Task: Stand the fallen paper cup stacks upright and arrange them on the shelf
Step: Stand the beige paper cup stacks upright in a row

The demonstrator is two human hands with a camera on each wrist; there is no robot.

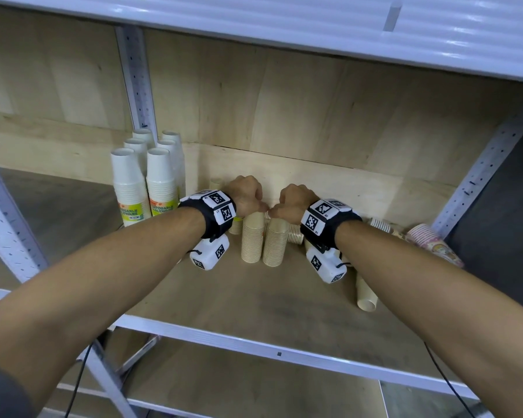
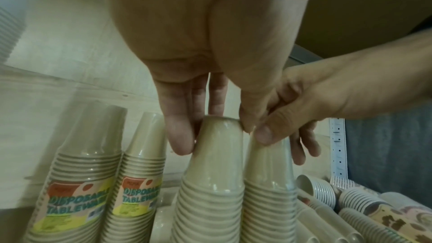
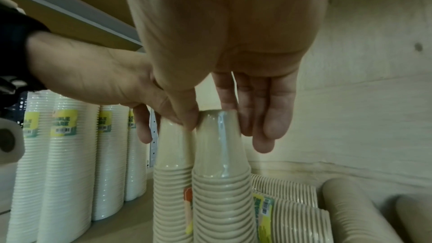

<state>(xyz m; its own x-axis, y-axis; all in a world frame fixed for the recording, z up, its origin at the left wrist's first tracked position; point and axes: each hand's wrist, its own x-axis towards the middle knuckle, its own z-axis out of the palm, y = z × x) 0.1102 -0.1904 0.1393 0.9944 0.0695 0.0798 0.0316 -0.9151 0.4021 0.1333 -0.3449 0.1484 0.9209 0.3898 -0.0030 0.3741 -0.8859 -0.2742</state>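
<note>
1. From the head camera I could see little of my grip: the backs of my left hand [image 1: 245, 197] and right hand [image 1: 296, 203] covered the tops of the two upright beige cup stacks, the left beige stack [image 1: 252, 240] and the right beige stack [image 1: 276, 242], which stood touching side by side on the shelf [image 1: 254, 300].
2. The wrist cameras filled that in. In the left wrist view my left hand [image 2: 210, 73] had its fingers [image 2: 180, 136] down one side of the left beige stack [image 2: 217, 182] and its thumb on the other, pinching the top cup.
3. In the right wrist view my right hand [image 3: 224, 62] pinched the top of the right beige stack [image 3: 222, 173] the same way, thumb against fingers [image 3: 268, 117]. The two thumbs met between the stacks.
4. My forearms hid much of the fallen cups on the right; only the head view showed a beige stack lying [image 1: 365, 292] near the shelf front and a patterned stack [image 1: 432, 245] lying toward the right post.
5. The white wrapped stacks [image 1: 147, 179] stood upright at the left; their labels were partly cut off in every view.
6. How many more stacks lay behind my hands I could not tell.
</note>
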